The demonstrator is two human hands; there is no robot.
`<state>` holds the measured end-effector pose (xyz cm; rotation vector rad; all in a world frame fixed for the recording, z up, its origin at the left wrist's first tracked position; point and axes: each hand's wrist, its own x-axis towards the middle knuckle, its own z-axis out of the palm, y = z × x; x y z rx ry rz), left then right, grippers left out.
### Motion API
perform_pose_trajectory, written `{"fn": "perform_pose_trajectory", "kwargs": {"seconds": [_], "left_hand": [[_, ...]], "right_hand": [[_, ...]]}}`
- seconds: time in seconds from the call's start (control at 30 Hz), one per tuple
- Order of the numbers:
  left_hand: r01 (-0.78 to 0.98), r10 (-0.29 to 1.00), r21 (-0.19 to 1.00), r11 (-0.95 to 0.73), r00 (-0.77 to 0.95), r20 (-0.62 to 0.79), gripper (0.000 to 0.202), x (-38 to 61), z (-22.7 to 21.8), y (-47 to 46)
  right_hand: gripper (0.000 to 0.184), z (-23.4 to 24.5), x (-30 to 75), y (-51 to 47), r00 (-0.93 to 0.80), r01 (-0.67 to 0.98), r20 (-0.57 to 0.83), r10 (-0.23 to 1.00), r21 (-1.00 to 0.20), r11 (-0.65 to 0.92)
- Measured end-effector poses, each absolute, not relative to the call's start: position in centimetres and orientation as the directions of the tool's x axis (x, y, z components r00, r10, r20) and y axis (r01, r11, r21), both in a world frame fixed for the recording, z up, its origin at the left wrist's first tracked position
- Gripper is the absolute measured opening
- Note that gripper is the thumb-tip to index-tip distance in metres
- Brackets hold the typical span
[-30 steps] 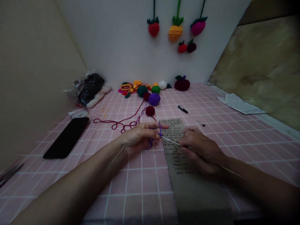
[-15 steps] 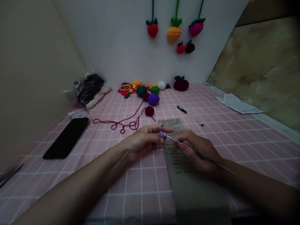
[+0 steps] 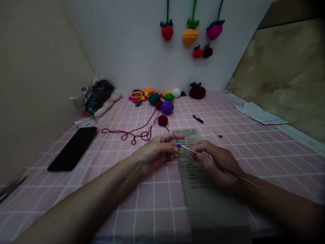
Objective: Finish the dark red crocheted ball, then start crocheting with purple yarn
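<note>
My left hand (image 3: pixel 162 149) pinches a small piece of purple yarn work (image 3: pixel 178 145), with the strand looped over its raised index finger. In my right hand (image 3: pixel 215 162) is a thin crochet hook (image 3: pixel 188 148), gripped between thumb and fingers; its tip is in the purple loops, and its tail sticks out past the wrist. A purple strand runs back from the left hand to the purple yarn ball (image 3: pixel 167 108). Under the right hand lies a brown cardboard sheet (image 3: pixel 200 203) with handwritten lines, partly covered by that hand.
Dark red yarn (image 3: pixel 133 137) trails loosely beyond the left hand, near a dark red ball (image 3: pixel 163 120). A black phone (image 3: pixel 72 149) and scissors (image 3: pixel 11 189) lie left. A pen (image 3: pixel 198 118), papers (image 3: pixel 261 113), a bagged bundle (image 3: pixel 99 98) and a crocheted fruit (image 3: pixel 197 91) sit farther back.
The hook has drawn slightly to the right with my right hand, its tip now at the purple loops by the left fingertips. The left index finger has dipped a little.
</note>
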<state>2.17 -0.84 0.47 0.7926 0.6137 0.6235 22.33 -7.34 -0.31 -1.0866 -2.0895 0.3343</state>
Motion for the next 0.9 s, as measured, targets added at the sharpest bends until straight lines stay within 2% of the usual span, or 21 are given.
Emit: {"fn": "perform_pose_trajectory", "kwargs": {"seconds": [0.4, 0.67, 0.9], "left_hand": [[-0.296, 0.718, 0.759, 0.579, 0.626, -0.303, 0.054, 2.21, 1.18, -0.89], [-0.28, 0.718, 0.765, 0.58, 0.619, -0.318, 0.049, 2.11, 1.44, -0.85], [-0.28, 0.696, 0.748, 0.602, 0.644, -0.318, 0.046, 1.87, 1.53, -0.66]], "right_hand": [[0.013, -0.46, 22.39, -7.18, -0.377, 0.598, 0.516, 0.769, -0.499, 0.628], [0.012, -0.64, 22.9, -7.05, -0.392, 0.584, 0.528, 0.753, -0.49, 0.647], [0.011, -0.84, 23.03, -6.55, -0.432, 0.567, 0.579, 0.691, -0.421, 0.707]]}}
